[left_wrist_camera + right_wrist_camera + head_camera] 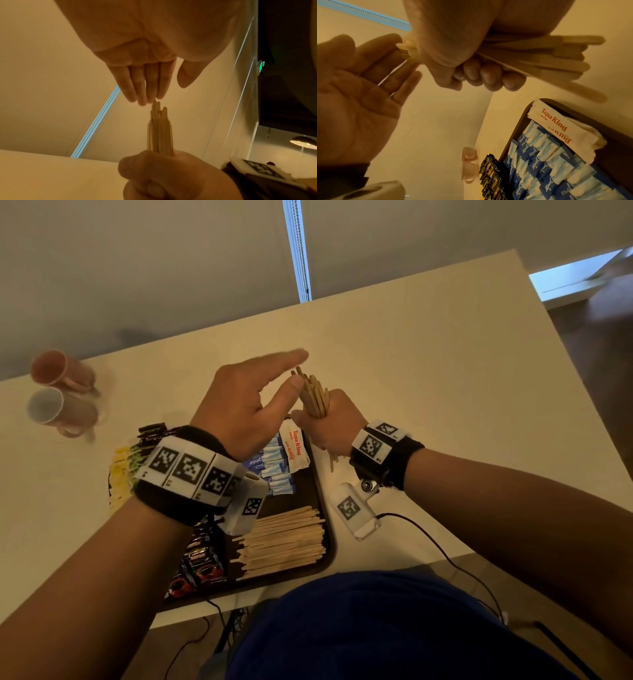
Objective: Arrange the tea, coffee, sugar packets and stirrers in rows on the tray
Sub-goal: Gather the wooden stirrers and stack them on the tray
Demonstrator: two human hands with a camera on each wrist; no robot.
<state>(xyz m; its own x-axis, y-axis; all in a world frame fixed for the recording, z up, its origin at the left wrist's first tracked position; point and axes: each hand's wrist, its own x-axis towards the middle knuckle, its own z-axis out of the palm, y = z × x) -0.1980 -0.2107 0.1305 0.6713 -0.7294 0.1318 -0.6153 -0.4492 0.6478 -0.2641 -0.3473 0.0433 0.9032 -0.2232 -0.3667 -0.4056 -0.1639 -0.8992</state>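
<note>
My right hand (327, 422) grips a bundle of wooden stirrers (313, 395) in a fist above the tray's far right corner; the sticks stand upright. My left hand (253, 395) is flat with straight fingers, touching the sticks' top ends (157, 106). The dark tray (327, 529) holds a row of stirrers (284, 542) at the near right, blue sugar packets (274, 467), white "Tapa King" packets (294, 448) and dark coffee packets (202, 563). The fist's fingers (488, 77) curl round the bundle (547, 54).
Two cups (63, 392) lie on their sides at the table's far left. Yellow and dark tea packets (126, 463) lie left of the tray. A cable (445, 556) runs off the near table edge. The table (445, 371) spreads to the right.
</note>
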